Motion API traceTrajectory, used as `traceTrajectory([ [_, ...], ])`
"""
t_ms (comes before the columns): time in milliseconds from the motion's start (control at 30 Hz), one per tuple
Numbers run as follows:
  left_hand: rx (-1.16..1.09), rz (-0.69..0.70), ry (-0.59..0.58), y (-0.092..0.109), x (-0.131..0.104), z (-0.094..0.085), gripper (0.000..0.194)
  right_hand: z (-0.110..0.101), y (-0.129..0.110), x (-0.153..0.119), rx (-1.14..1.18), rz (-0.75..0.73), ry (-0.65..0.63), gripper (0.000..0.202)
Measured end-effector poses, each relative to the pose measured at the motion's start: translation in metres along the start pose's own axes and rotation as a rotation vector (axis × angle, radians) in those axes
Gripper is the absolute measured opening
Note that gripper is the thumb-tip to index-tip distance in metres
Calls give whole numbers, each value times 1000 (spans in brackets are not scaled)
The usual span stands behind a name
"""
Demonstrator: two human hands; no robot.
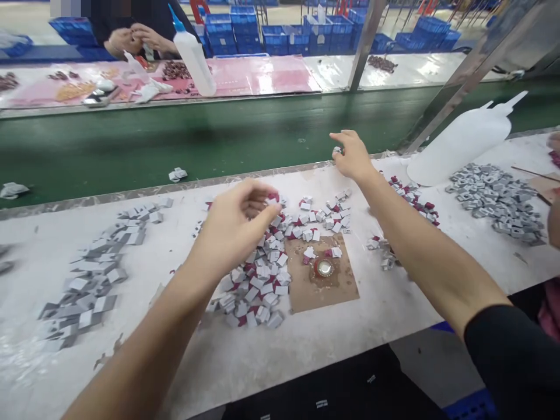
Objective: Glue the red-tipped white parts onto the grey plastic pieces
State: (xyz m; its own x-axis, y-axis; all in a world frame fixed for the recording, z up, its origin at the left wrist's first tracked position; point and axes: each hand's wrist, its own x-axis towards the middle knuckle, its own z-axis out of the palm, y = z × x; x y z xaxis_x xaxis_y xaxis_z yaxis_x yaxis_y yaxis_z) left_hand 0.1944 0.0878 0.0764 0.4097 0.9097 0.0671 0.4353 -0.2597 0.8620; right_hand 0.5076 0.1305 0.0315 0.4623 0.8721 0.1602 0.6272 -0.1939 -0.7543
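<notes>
The left hand [238,224] is reaching over the big pile [262,280] of gray and dark red bits. Its thumb and finger are coming together at the tips, and they are pinching a little red-and-gray piece [273,197]. That piece is sitting right at the ends of the finger and thumb, away from the palm, and the other fingers are curling behind it.

The right hand [352,156] is stretching out farther, to the near edge of the green belt [262,140]. One finger is pointing outward. A tiny gray piece [336,150] is showing in the gap between the thumb and the fingers, but I cannot tell if they are squeezing it or letting it go.

Between the two arms, a brown board [301,291] is lying on the white table [341,356]. A small round dish [325,268] is resting on it in a wet patch, and a few gray and red bits are lying just beside the dish. The big pile is spreading along the board's left side. More gray pieces [94,274] are lying in a long band at the far left. A white bottle [459,143] is leaning past the right arm, near a gray heap [496,201].
</notes>
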Motion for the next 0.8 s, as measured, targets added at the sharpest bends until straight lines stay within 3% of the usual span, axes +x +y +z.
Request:
traceTrajectory([
  [67, 36, -20, -15, 4, 34, 15, 13, 9, 5, 28, 36, 37, -14, 39],
  [167, 68, -108, -29, 1, 88, 43, 12, 14, 6, 36, 141, 89, -26, 34],
  [233, 82, -158, -26, -7, 121, 59, 12, 12, 2, 22, 251, 107, -34, 38],
  [300, 92, -203, -27, -15, 148, 70, 23, 4, -2, -2, 388, 112, -61, 28],
  [433, 101, -261, -56, -21, 179, 79, 44, -18, -8, -64, 663, 126, -165, 26],
  [533, 117, -276, -66, -14, 184, 77, 45, -32, -11, -101, 819, 157, -191, 35],
  [633, 119, -216, -42, 1, 166, 69, 42, -40, -16, -128, 930, 177, -169, 37],
  [733, 57, -69, -90, 20, 121, 55, 27, -41, -25, -151, 1052, 184, -151, 37],
  [800, -88, 67, -230, 30, 81, 47, 15, -38, -32, -165, 1121, 178, -125, 35],
])
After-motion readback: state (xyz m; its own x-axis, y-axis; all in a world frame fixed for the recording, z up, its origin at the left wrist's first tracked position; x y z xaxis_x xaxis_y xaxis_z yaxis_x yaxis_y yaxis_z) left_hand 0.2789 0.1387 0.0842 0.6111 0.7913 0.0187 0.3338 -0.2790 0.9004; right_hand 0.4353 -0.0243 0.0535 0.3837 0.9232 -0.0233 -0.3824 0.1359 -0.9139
